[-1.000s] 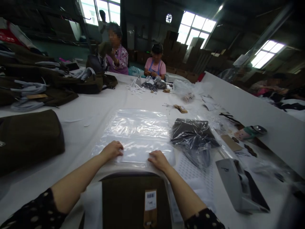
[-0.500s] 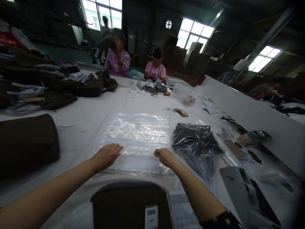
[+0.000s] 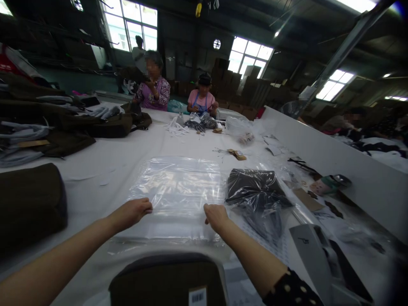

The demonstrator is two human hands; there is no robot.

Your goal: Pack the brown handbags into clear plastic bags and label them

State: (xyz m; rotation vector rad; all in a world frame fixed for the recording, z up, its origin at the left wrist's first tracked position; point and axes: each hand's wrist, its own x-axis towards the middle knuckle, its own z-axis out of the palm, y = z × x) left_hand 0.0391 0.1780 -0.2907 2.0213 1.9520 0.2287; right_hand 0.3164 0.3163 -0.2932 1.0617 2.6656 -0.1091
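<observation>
A flat pile of clear plastic bags lies on the white table in front of me. My left hand is closed on the plastic at its near left side, fingers curled. At the near right side, my right hand pinches the same plastic between thumb and fingers. Between my hands the film's edge is stretched taut. Close to my body lies a dark olive fabric bag with a barcode tag. To the right of my right hand sits a dark item packed in clear plastic.
A dark olive roll-shaped bag lies at left, with heaped olive bags behind it. A grey device and a bottle stand at right near a white partition. Two co-workers are across the table.
My hands have moved slightly apart, the left one shifting leftward, both still at the plastic. The view has tilted up a little. One co-worker's hand has come down from the face.
</observation>
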